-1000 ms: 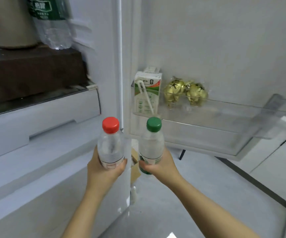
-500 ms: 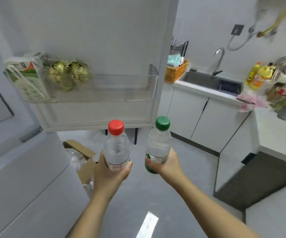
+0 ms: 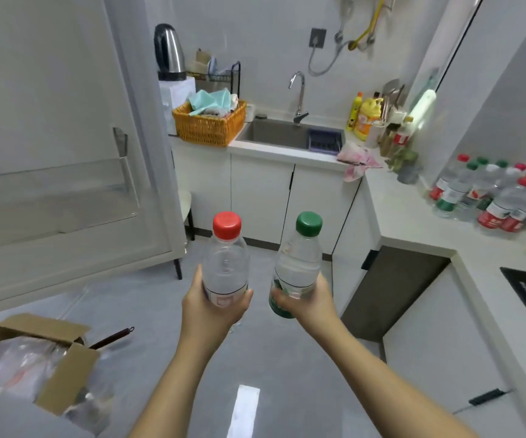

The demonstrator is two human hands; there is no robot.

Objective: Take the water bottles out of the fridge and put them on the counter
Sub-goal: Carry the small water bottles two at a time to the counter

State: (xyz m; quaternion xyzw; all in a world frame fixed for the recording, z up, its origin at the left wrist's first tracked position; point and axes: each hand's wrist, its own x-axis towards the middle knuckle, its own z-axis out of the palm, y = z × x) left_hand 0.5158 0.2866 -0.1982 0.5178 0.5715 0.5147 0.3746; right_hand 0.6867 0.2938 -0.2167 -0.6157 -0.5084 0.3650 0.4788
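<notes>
Curling round a smooth, clear red-capped bottle (image 3: 225,263), the left grip (image 3: 214,308) is holding it upright; the right grip (image 3: 310,301) is clasping a green-capped bottle (image 3: 299,263).

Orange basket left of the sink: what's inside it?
The orange basket holds a heap of crumpled cloths, with a teal cloth on top. Whatever lies beneath is hidden by the heap and the woven walls.

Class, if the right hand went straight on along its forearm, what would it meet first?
Probably the clear plastic red-capped bottle in the left hand: the right hand, gripping the clear plastic green-capped bottle, angles toward it, though depth is unclear.
</notes>
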